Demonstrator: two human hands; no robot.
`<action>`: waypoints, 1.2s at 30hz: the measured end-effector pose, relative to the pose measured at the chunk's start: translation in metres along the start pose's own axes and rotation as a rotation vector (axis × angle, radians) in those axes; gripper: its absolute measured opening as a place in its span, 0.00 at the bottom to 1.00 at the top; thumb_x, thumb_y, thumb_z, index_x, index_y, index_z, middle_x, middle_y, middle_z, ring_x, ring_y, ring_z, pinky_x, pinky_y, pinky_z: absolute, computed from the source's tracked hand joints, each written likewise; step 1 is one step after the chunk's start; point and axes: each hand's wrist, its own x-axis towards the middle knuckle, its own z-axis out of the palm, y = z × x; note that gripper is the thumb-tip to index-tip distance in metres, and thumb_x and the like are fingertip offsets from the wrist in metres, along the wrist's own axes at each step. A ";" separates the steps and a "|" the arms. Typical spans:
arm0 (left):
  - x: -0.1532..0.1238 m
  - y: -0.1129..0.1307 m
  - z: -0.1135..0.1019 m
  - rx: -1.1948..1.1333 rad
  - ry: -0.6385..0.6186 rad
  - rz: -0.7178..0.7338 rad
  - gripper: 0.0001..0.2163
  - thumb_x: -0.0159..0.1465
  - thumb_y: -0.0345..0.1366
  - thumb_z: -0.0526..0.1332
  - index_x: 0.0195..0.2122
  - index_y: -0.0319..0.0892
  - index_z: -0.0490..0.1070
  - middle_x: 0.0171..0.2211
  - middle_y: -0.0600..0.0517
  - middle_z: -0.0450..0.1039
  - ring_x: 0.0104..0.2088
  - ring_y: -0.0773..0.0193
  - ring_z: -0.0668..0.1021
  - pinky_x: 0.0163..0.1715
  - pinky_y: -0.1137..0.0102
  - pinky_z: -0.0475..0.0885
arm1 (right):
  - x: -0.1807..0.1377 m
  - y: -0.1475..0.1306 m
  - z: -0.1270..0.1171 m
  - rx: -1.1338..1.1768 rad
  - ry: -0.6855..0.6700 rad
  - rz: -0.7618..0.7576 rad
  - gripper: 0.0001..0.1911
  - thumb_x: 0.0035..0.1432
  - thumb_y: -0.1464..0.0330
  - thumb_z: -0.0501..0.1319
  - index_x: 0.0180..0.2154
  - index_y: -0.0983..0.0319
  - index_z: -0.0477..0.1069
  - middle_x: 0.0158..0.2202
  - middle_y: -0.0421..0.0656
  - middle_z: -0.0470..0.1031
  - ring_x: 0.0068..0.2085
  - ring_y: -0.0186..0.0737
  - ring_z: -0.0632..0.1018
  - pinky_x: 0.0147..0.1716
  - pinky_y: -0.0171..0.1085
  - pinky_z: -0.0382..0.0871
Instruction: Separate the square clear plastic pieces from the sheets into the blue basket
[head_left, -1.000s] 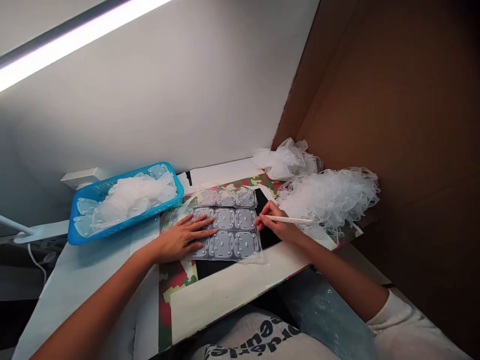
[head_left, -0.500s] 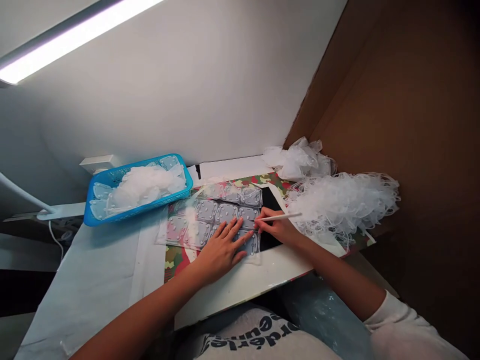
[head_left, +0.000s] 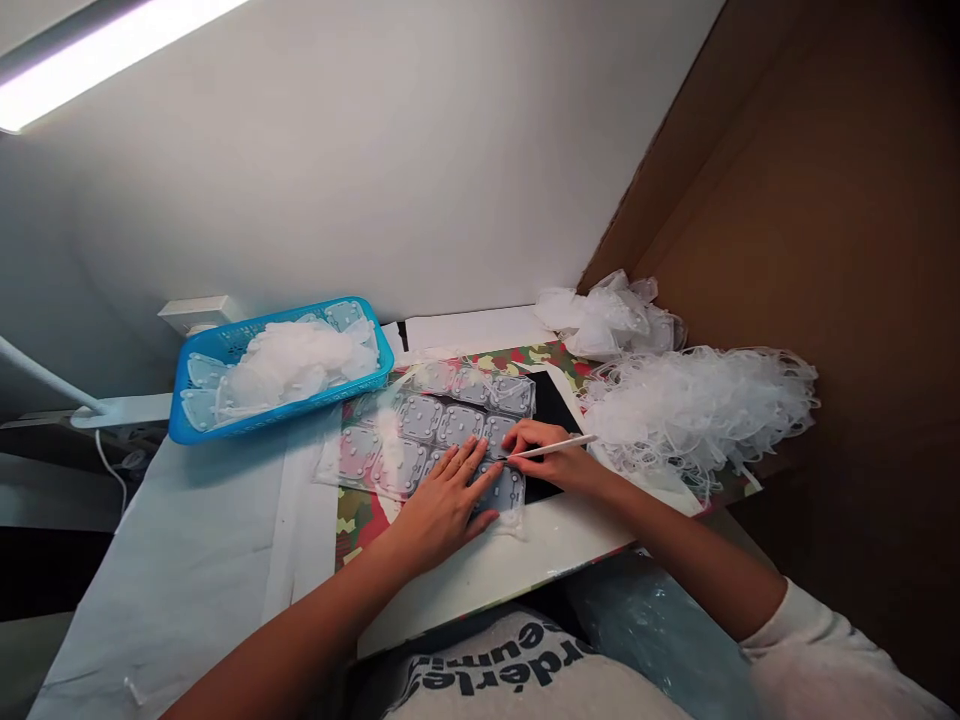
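Note:
A clear plastic sheet of molded, rounded-square pieces (head_left: pixel 421 416) with small raised dots lies flat on the work board. My left hand (head_left: pixel 448 503) rests palm down on its lower right part, fingers stretched out and apart. Held like a pencil in my right hand (head_left: pixel 553 455) is a thin white pen-like tool (head_left: pixel 556 446). Its tip meets the sheet beside my left fingertips, near the line between two pieces; the exact tip is too small to make out. Under the sheet's right side shows a black patch (head_left: pixel 553 405) of the board.
A blue basket (head_left: pixel 283 412) filled with translucent white pieces stands at the back left. To the right lie a big heap of stringy clear plastic frames (head_left: pixel 705 410) and a smaller white pile (head_left: pixel 619 315). A brown cardboard wall (head_left: pixel 810 200) rises on the right.
My right hand has shifted slightly toward me, bringing the tool's tip down the sheet, closer to my left fingers. The tool slants more. My left hand stays on the sheet; the view has shifted slightly.

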 end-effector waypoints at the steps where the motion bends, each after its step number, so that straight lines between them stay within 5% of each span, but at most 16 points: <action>1: 0.000 0.000 0.000 0.006 -0.002 0.002 0.27 0.69 0.48 0.53 0.67 0.47 0.54 0.70 0.43 0.44 0.70 0.50 0.49 0.66 0.53 0.51 | 0.000 0.001 0.001 -0.006 0.001 -0.001 0.10 0.61 0.66 0.61 0.27 0.61 0.68 0.39 0.45 0.76 0.40 0.40 0.77 0.40 0.39 0.69; 10: -0.003 0.002 0.000 -0.006 0.016 -0.021 0.25 0.68 0.47 0.56 0.65 0.55 0.56 0.72 0.48 0.31 0.70 0.43 0.44 0.65 0.47 0.52 | -0.002 0.006 0.000 -0.245 -0.112 -0.116 0.08 0.61 0.72 0.58 0.28 0.60 0.65 0.44 0.46 0.78 0.46 0.43 0.77 0.47 0.43 0.69; 16: -0.004 0.002 0.000 -0.027 0.053 -0.007 0.25 0.68 0.43 0.57 0.65 0.59 0.55 0.71 0.51 0.21 0.69 0.41 0.42 0.64 0.46 0.53 | -0.007 0.016 0.014 -0.539 -0.021 -0.381 0.07 0.66 0.72 0.53 0.39 0.61 0.69 0.50 0.51 0.77 0.48 0.47 0.77 0.48 0.48 0.70; 22: -0.004 0.004 0.000 -0.033 0.070 -0.028 0.25 0.67 0.44 0.58 0.65 0.62 0.56 0.71 0.51 0.16 0.69 0.37 0.43 0.63 0.46 0.55 | -0.005 0.017 0.014 -0.346 0.262 -0.159 0.09 0.68 0.71 0.51 0.42 0.59 0.69 0.43 0.47 0.79 0.42 0.42 0.80 0.42 0.41 0.74; 28: -0.003 0.002 0.001 -0.015 0.055 -0.017 0.27 0.66 0.44 0.59 0.65 0.63 0.54 0.71 0.49 0.20 0.69 0.37 0.44 0.63 0.46 0.54 | -0.002 0.002 0.007 -0.325 0.054 -0.044 0.06 0.66 0.69 0.54 0.37 0.58 0.70 0.43 0.44 0.80 0.42 0.42 0.79 0.43 0.42 0.72; 36: -0.005 0.001 0.003 -0.005 0.042 -0.018 0.29 0.66 0.46 0.59 0.67 0.56 0.53 0.72 0.43 0.27 0.69 0.39 0.45 0.63 0.47 0.55 | -0.006 0.003 0.014 -0.476 0.012 -0.203 0.08 0.65 0.70 0.55 0.44 0.61 0.70 0.40 0.46 0.80 0.44 0.44 0.78 0.43 0.43 0.69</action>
